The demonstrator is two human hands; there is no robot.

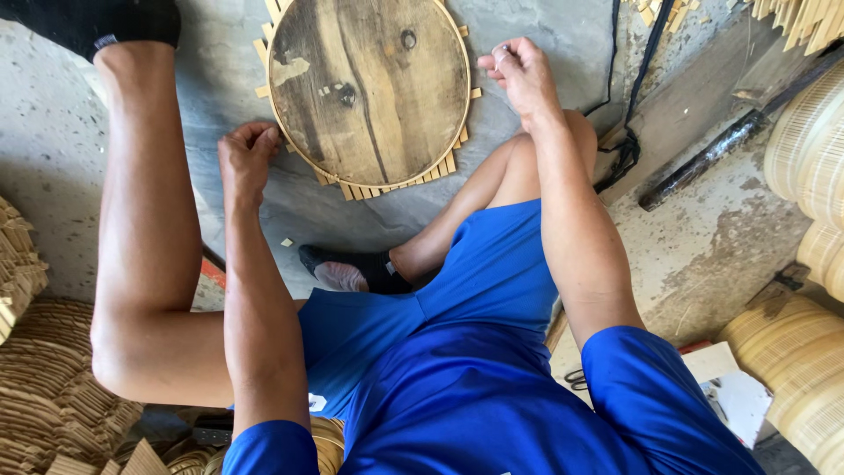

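A single head-worn camera looks steeply down from close above the seated person's lap, facing the concrete floor (703, 255) ahead of the knees. The blue clothing fills the lower middle of the frame, while a round wooden board (369, 88) sits at upper centre, within arm's reach

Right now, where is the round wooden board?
In the head view, the board lies on the concrete floor at top centre, between the left hand and the right hand.

Rough grey concrete floor (61, 132), stacked bamboo hoops (804, 352) alongside.
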